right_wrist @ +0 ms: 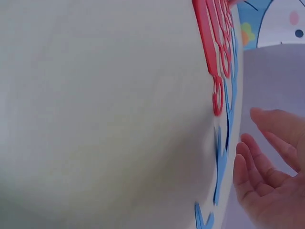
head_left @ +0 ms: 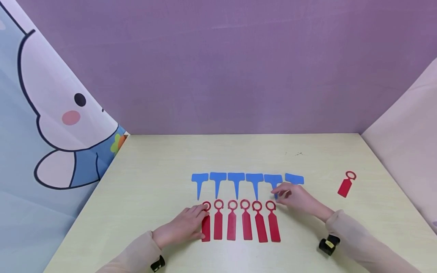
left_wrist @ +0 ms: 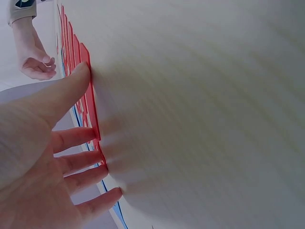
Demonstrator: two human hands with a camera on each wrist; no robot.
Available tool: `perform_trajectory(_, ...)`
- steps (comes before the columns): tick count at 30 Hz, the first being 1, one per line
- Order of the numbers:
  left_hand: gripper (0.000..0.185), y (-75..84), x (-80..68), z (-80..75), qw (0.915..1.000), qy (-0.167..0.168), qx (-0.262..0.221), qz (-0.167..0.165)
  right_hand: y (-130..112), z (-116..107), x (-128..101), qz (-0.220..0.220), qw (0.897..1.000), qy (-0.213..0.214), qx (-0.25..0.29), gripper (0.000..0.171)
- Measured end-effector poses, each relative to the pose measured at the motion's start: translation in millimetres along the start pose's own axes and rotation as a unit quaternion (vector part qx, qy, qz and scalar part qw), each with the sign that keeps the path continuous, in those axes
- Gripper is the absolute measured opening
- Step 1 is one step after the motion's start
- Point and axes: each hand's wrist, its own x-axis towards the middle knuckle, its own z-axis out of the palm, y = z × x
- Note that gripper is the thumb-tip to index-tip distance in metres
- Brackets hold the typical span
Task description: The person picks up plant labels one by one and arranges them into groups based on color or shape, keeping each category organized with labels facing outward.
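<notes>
A pale yellow-green table (head_left: 143, 189) is seen against a purple backdrop, with a cartoon-printed curtain (head_left: 51, 125) hung along its left side. The left hand (head_left: 184, 225) is laid flat on the table, its fingers straight and spread, the fingertips (left_wrist: 90, 136) resting against the leftmost red ring-topped tag (head_left: 206, 223). The right hand (head_left: 295, 197) is held just above the surface with its fingers loosely curved and apart, nothing being gripped; its fingertips (head_left: 277, 191) are placed at the stems of the two rightmost blue T-shaped labels (head_left: 294, 178). From the leftmost tag a row of six red tags (head_left: 246, 223) is laid out side by side, rings pointing away from the person. Just behind it a row of six blue T-shaped labels (head_left: 235, 180) is lined up, stems pointing toward the red row. One further red tag (head_left: 346, 184) is left lying alone, well apart to the right, tilted.
</notes>
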Motion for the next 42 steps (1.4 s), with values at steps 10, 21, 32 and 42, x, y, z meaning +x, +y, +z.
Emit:
perform_trajectory(10,0.063,-0.6,1.2,1.5,1.0,-0.001,0.003,0.0,8,-24,-8,0.025,0.999,0.021,0.007,0.023)
perform_trajectory(21,0.064,-0.9,1.6,2.1,1.0,-0.003,-0.005,-0.003,17,-52,-20,0.042,0.996,0.071,-0.026,0.026)
perform_trajectory(32,0.064,-0.6,1.5,2.2,0.9999,-0.009,-0.004,-0.007,31,-73,-32,0.048,0.99,0.118,-0.054,0.026)
perform_trajectory(42,0.064,-1.0,2.0,1.5,0.9999,-0.01,-0.006,-0.007,53,-93,-43,0.076,0.985,0.147,-0.058,0.033)
